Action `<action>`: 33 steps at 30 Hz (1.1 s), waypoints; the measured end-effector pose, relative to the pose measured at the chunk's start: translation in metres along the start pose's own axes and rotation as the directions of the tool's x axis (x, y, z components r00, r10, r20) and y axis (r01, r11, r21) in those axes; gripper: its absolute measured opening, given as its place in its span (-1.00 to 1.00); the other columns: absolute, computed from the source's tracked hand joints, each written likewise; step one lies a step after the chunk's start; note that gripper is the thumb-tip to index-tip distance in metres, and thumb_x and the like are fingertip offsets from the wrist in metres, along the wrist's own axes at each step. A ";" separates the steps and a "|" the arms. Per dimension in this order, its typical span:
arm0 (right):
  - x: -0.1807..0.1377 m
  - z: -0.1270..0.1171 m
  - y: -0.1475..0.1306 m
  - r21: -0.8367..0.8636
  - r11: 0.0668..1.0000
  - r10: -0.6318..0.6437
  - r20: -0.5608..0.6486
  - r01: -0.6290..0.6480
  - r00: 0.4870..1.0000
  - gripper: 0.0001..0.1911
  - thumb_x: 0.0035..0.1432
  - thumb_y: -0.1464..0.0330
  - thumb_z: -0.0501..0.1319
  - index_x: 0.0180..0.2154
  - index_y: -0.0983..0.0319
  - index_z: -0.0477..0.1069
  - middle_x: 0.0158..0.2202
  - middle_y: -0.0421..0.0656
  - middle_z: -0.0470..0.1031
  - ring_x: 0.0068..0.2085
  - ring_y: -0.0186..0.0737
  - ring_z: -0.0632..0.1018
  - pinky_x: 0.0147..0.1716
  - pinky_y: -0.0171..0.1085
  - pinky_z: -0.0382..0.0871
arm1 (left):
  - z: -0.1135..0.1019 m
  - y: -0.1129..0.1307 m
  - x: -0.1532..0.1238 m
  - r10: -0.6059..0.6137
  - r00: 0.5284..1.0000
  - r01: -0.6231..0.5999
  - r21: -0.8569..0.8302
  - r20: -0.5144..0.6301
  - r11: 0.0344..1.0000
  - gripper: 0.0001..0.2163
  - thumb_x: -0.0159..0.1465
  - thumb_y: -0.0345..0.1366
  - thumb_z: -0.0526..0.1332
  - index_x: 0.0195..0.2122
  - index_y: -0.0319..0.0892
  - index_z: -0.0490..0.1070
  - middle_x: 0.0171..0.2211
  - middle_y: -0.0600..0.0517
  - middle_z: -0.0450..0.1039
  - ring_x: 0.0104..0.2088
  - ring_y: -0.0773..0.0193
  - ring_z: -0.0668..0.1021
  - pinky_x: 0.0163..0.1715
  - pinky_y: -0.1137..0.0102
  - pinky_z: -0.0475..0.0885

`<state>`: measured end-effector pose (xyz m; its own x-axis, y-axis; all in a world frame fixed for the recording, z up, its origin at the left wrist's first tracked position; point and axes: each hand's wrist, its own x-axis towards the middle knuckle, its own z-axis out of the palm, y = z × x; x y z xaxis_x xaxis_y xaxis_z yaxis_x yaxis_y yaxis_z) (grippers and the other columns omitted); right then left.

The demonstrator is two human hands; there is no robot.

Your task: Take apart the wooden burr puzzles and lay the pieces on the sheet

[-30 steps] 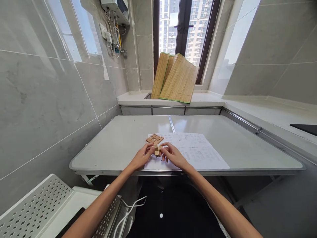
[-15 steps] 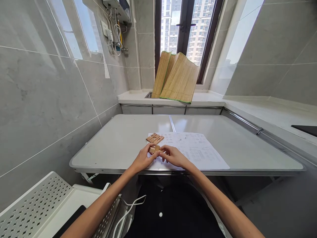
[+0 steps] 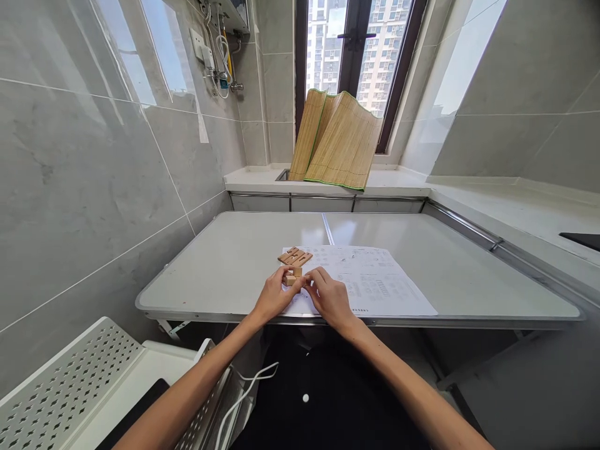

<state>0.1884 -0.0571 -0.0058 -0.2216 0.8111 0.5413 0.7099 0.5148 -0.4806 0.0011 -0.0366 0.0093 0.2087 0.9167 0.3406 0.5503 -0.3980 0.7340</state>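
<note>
Furthest to my left sits a white perforated rack point(image 3: 70, 381) below the table edge; I see nothing lying in it, though only part of it shows. Moving in, my left hand point(image 3: 274, 295) has its fingers curled round a small wooden block piece point(image 3: 293, 278), pinching it from the left just above the near edge of the white table point(image 3: 210, 269). My right hand point(image 3: 329, 295) meets it from the other side, fingertips closed on the same piece, so both grips are tight and shared. To work it well I would, I judge, keep the piece steady in the left and let the right do the turning, checking against the printed sheet point(image 3: 375, 284) underneath. Just beyond the hands, loose wooden pieces point(image 3: 295, 255) lie on the sheet's far left corner. Behind, bamboo mats point(image 3: 335, 140) lean at the window.
</note>
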 end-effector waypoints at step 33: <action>0.005 -0.006 0.021 0.844 0.367 0.152 0.362 -0.392 0.920 -0.52 0.25 0.09 0.32 0.13 0.10 0.40 0.20 -0.03 0.44 0.09 -0.05 0.57 0.12 0.02 0.47 | -0.012 0.001 -0.006 0.364 0.930 -0.364 -0.010 0.057 0.931 -0.38 0.31 -0.11 0.36 0.33 0.00 0.16 0.24 -0.13 0.39 0.03 0.07 0.58 0.11 0.10 0.49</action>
<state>0.2062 -0.0441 -0.0092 -0.3379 0.9247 0.1757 -0.2164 0.1053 -0.9706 -0.0092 -0.0434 0.0149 0.4399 0.7096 0.5504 0.4289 -0.7045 0.5655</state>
